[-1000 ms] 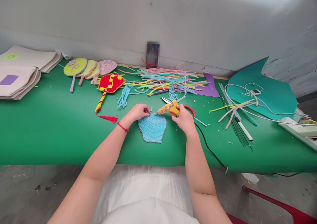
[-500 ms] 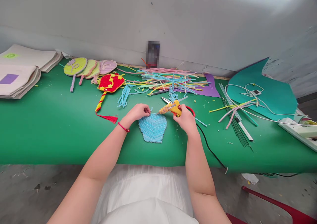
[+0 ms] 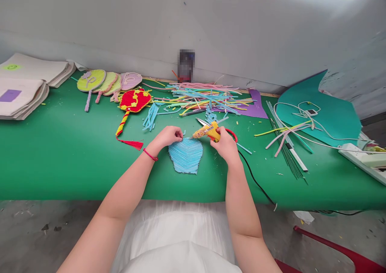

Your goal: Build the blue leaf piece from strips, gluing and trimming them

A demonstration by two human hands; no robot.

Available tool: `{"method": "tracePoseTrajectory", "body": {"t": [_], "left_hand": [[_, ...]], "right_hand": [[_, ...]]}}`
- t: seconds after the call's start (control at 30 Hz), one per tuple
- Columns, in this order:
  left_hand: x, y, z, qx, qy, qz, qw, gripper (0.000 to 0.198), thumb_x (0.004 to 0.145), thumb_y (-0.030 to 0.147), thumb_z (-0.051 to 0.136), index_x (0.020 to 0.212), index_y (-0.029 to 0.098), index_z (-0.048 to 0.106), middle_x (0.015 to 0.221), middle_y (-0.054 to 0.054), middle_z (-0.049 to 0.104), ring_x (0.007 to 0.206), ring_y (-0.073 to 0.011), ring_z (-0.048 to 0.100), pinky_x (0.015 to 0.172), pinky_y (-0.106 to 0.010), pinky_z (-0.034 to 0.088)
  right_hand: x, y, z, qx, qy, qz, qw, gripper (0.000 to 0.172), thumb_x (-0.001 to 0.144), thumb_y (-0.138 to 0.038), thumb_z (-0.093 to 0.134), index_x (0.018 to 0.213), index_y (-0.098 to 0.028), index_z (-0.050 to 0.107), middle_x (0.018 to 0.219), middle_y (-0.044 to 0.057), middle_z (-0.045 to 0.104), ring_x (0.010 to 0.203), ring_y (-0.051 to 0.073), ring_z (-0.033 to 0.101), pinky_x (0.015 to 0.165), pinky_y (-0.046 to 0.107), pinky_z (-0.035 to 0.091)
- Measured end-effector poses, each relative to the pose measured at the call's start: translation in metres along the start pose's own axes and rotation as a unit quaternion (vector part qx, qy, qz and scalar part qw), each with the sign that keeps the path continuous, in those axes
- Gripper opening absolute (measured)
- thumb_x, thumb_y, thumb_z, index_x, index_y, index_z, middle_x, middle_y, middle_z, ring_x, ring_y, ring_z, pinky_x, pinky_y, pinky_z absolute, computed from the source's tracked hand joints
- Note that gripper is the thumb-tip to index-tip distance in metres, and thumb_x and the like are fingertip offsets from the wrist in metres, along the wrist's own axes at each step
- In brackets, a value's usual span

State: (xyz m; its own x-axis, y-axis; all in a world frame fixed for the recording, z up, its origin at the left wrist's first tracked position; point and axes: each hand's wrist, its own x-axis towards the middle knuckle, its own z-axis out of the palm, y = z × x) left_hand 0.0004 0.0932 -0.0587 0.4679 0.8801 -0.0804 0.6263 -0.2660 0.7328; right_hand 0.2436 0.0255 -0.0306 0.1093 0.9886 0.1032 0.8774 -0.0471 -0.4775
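A blue panel (image 3: 186, 157) of ribbed pipe cleaner strips in a chevron pattern lies flat on the green tabletop in front of me. My left hand (image 3: 172, 136) is at its upper left edge, fingers pinched together; whatever they hold is hidden. In my right hand (image 3: 224, 144) is a yellow hot glue gun (image 3: 213, 132), gripped by its handle. Its nozzle points left, at the panel's top edge. Just behind the gun, scissors (image 3: 201, 122) with red handles lie partly covered. A short blue bit (image 3: 184, 132) rests close to my left fingertips.
Colourful pipe cleaners (image 3: 208, 96) are heaped at the back. A red fan (image 3: 135, 101) with a tassel and several pastel fans (image 3: 91, 80) lie left. Paper stacks (image 3: 24, 98) stand far left. Wires (image 3: 286, 152), a teal sheet (image 3: 334, 116) and a power strip (image 3: 358, 154) occupy the right.
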Motion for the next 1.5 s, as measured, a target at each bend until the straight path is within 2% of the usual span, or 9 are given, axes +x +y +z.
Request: {"method": "tracePoseTrajectory", "body": {"t": [0.3,0.83,1.23,1.43,1.5], "left_hand": [[0.0,0.0,0.0,0.007,0.003,0.002,1.0,0.012,0.067,0.021,0.06,0.076,0.018,0.066,0.074,0.0,0.067,0.067,-0.0147,0.06,0.059,-0.023,0.042],[0.0,0.0,0.0,0.01,0.004,0.002,1.0,0.013,0.066,0.021,0.059,0.076,0.018,0.067,0.073,-0.001,0.067,0.068,-0.015,0.06,0.059,-0.024,0.042],[0.0,0.0,0.0,0.005,0.002,0.003,1.0,0.014,0.066,0.024,0.058,0.075,0.018,0.067,0.073,-0.001,0.067,0.067,-0.0152,0.06,0.06,-0.024,0.043],[-0.001,0.003,-0.002,-0.001,-0.002,-0.002,1.0,0.014,0.066,0.024,0.06,0.076,0.018,0.066,0.074,-0.001,0.066,0.067,-0.0149,0.059,0.06,-0.024,0.042],[-0.001,0.005,-0.004,-0.011,0.003,-0.002,1.0,0.014,0.067,0.026,0.06,0.077,0.018,0.066,0.075,-0.001,0.067,0.069,-0.0152,0.059,0.061,-0.024,0.042]], "right_hand": [[-0.001,-0.002,0.001,0.013,-0.004,-0.015,1.0,0.033,0.069,-0.027,0.058,0.099,-0.023,0.045,0.107,0.005,0.064,0.089,0.023,0.061,0.059,0.027,0.037],[0.001,0.005,0.001,0.002,0.007,-0.006,1.0,0.033,0.07,-0.027,0.058,0.1,-0.023,0.045,0.106,0.006,0.064,0.086,0.023,0.06,0.057,0.027,0.037],[0.001,0.001,0.001,-0.009,0.006,0.008,1.0,0.033,0.071,-0.026,0.057,0.102,-0.024,0.045,0.108,0.006,0.064,0.088,0.024,0.06,0.056,0.027,0.037],[0.007,0.008,0.002,0.012,0.014,0.051,0.999,0.036,0.069,-0.033,0.06,0.101,-0.024,0.046,0.104,0.004,0.064,0.087,0.023,0.06,0.061,0.029,0.039],[0.011,0.012,0.004,0.031,0.039,0.082,0.995,0.039,0.069,-0.039,0.061,0.102,-0.023,0.046,0.105,0.006,0.063,0.09,0.023,0.059,0.065,0.03,0.04]]}}
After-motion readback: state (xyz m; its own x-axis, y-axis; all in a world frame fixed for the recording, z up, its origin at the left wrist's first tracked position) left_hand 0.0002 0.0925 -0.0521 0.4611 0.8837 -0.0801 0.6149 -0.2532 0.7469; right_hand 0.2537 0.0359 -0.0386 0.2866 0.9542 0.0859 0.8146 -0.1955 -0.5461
